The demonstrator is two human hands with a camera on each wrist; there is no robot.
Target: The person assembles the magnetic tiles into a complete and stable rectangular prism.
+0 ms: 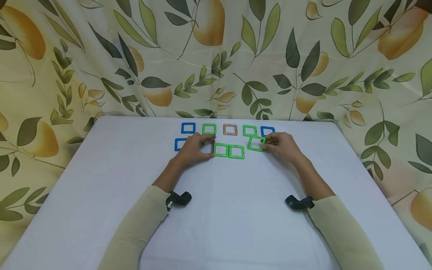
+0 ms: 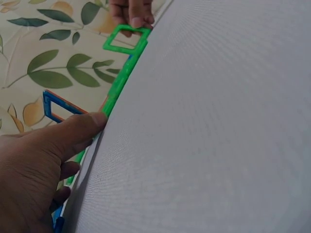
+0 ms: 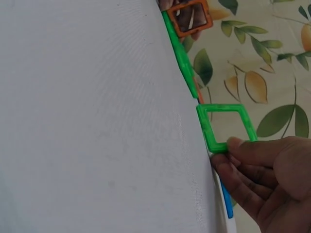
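My left hand (image 1: 195,150) grips an upright square magnetic tile, seen edge-on from above. Its face is blue (image 2: 47,104) with an orange edge in the left wrist view, and orange (image 3: 208,17) in the right wrist view; I cannot tell whether it is two tiles together. Right beside it, two green square tiles (image 1: 236,152) lie flat, edge to edge. My right hand (image 1: 281,147) pinches another green square tile (image 3: 203,127) by its near right edge. That tile is tilted, apart from the flat pair.
Behind the hands runs a row of flat square frames: blue (image 1: 188,128), green (image 1: 209,125), orange (image 1: 230,125), green (image 1: 250,126) and blue (image 1: 267,128). A further blue tile (image 1: 177,140) is partly hidden by the left hand. The white table (image 1: 216,210) meets a patterned cloth.
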